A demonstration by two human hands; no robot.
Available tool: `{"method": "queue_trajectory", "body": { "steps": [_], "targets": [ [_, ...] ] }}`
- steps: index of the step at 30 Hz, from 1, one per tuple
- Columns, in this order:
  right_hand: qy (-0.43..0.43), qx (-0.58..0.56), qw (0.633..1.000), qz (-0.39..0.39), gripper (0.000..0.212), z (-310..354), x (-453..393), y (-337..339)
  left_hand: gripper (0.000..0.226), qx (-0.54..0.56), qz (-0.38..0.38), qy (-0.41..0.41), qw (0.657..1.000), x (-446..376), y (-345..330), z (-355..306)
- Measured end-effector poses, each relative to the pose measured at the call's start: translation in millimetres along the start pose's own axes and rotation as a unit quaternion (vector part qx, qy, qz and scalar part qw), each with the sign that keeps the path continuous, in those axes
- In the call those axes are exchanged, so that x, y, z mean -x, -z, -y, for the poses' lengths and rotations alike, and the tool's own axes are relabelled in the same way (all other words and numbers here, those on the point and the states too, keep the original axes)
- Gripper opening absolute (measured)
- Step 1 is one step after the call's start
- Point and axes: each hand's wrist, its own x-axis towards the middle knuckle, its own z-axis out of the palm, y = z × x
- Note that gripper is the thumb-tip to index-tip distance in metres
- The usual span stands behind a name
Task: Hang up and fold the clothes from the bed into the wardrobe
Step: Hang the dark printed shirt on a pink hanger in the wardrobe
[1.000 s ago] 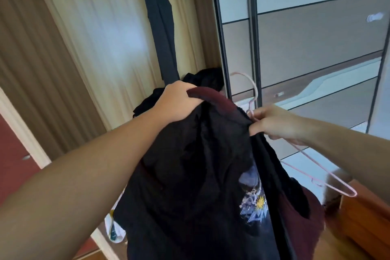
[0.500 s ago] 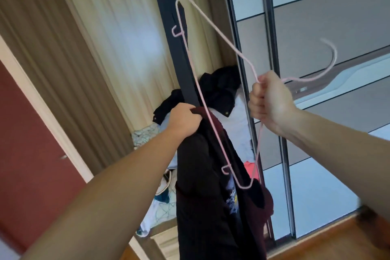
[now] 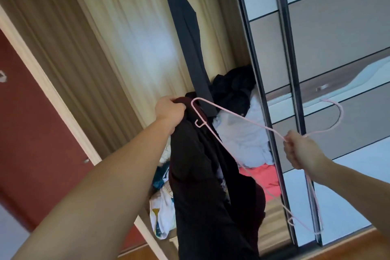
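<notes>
My left hand (image 3: 169,111) grips the top of a black and dark red shirt (image 3: 206,186), which hangs straight down in the middle of the view. My right hand (image 3: 299,150) grips a thin pink hanger (image 3: 236,118) at its neck, just below the hook. One end of the hanger lies against the shirt's top near my left hand; the other end points down to the lower right. Behind the shirt a heap of clothes (image 3: 238,137) lies on the bed, dark, white and red pieces among them.
The wardrobe's sliding doors (image 3: 337,48) with dark frames fill the right side. A dark garment (image 3: 185,34) hangs in front of beige curtains (image 3: 105,48). A red wall (image 3: 27,133) with a pale frame is at the left. Wooden floor shows at the bottom right.
My right hand has dropped lower and to the right, swinging the hanger from upright to slanting across the shirt's top. My left hand holds the shirt in about the same place.
</notes>
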Motion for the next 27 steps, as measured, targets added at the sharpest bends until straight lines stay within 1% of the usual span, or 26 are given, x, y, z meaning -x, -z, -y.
{"method": "queue_trajectory", "body": {
  "steps": [3, 6, 8, 10, 13, 16, 19, 20, 21, 22, 23, 24, 25, 26, 27],
  "targets": [
    [0.020, 0.054, 0.998, 0.000, 0.036, 6, 1, -1, 0.032, 0.020, -0.022, 0.000, 1.000, -4, 7, -2],
    [0.053, 0.173, 0.983, 0.011, 0.037, 14, 12, -5, 0.034, 0.023, -0.038, -0.015, 0.999, 0, 13, -6],
    [0.069, 0.219, 0.973, 0.010, 0.040, 15, 18, -14, 0.036, -0.005, -0.031, -0.051, 0.998, 6, 13, -9],
    [0.084, 0.239, 0.967, 0.020, 0.042, 21, 20, -34, 0.038, -0.049, 0.001, -0.098, 0.994, 16, 5, -14],
    [0.098, 0.236, 0.967, 0.008, 0.035, 37, 21, -65, 0.041, -0.114, 0.055, -0.166, 0.978, 35, -11, -25],
    [0.095, 0.205, 0.974, -0.007, 0.036, 50, 23, -78, 0.044, -0.160, 0.058, -0.191, 0.967, 46, -18, -26],
    [0.072, 0.164, 0.984, -0.013, 0.034, 57, 23, -78, 0.047, -0.202, 0.068, -0.219, 0.952, 50, -23, -24],
    [0.062, 0.147, 0.987, -0.016, 0.033, 61, 22, -77, 0.045, -0.226, 0.087, -0.232, 0.942, 50, -25, -24],
    [0.054, 0.129, 0.990, -0.018, 0.032, 65, 21, -75, 0.041, -0.263, 0.110, -0.253, 0.925, 51, -26, -25],
    [0.050, 0.112, 0.992, -0.019, 0.030, 68, 21, -71, 0.033, -0.317, 0.124, -0.285, 0.896, 50, -25, -26],
    [0.050, 0.098, 0.994, -0.017, 0.029, 71, 21, -67, 0.026, -0.375, 0.124, -0.329, 0.858, 50, -24, -27],
    [0.049, 0.085, 0.995, -0.017, 0.027, 73, 20, -63, 0.025, -0.420, 0.116, -0.376, 0.818, 48, -22, -28],
    [0.049, 0.073, 0.996, -0.020, 0.025, 73, 20, -59, 0.027, -0.440, 0.112, -0.415, 0.789, 45, -22, -28],
    [0.047, 0.056, 0.997, -0.026, 0.024, 72, 19, -55, 0.029, -0.445, 0.129, -0.432, 0.774, 43, -23, -29],
    [0.046, 0.038, 0.998, -0.030, 0.024, 70, 18, -51, 0.032, -0.439, 0.169, -0.431, 0.770, 42, -24, -31]
  ]
}}
